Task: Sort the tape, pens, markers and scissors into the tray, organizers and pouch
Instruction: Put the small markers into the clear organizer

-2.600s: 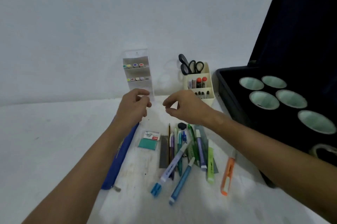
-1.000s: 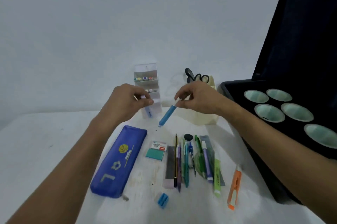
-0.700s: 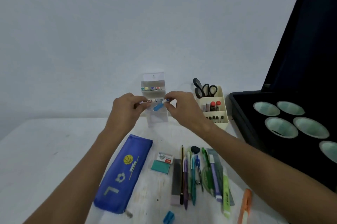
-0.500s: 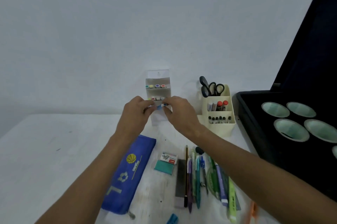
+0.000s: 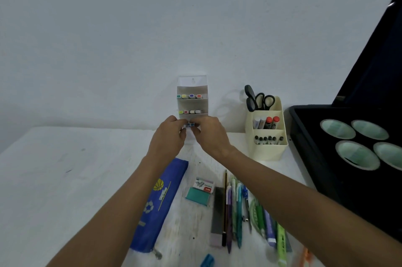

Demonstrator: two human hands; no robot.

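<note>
Nearest me I see a blue fabric pouch (image 5: pixel 159 199) and a row of pens (image 5: pixel 236 210) lying on the white table (image 5: pixel 54 179). Further, my left hand (image 5: pixel 168 136) and right hand (image 5: pixel 210 134) meet, both pinching a small blue-capped marker (image 5: pixel 191 124) at the lowest shelf of the clear tiered plastic organizer (image 5: pixel 192 97). Black-handled scissors (image 5: pixel 257 99) stand in the cream organizer (image 5: pixel 266 136).
</note>
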